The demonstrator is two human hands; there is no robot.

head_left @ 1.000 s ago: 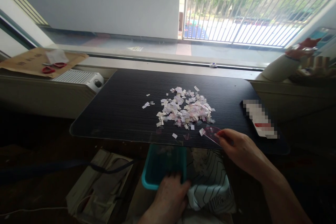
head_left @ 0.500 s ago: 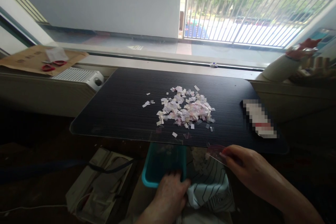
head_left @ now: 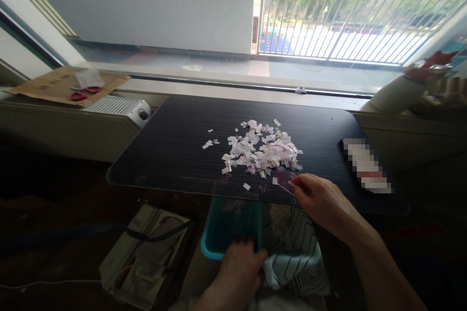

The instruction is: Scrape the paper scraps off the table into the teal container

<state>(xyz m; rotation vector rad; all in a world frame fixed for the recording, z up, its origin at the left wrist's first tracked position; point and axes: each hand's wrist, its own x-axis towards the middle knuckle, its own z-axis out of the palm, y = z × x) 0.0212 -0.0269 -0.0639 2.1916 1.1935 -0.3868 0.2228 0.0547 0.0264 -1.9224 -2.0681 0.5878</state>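
Observation:
A loose pile of small white and pinkish paper and film scraps (head_left: 277,153) lies on the dark tabletop (head_left: 175,155). My right hand (head_left: 321,199) pinches a thin, clear pink-tinted plastic piece (head_left: 285,182) with one straight edge, just over the table's front edge, near the pile. Below the table, my left hand (head_left: 242,265) is hooked over the near right rim of a teal plastic bin (head_left: 211,255), its fingertips hidden inside. Right beside that bin is a container lined with a striped bag (head_left: 295,272), with pale scraps inside it.
A pixelated flat object (head_left: 368,165) lies at the table's right. Red-handled scissors (head_left: 85,92) rest on a brown paper envelope (head_left: 47,90) at left, above a white ridged device (head_left: 120,109). An open box (head_left: 146,257) stands on the floor at lower left.
My right hand has moved up and left with the plastic piece, from above the lined container to the table edge by the scraps. My left hand stays on the bin; the view shifted slightly.

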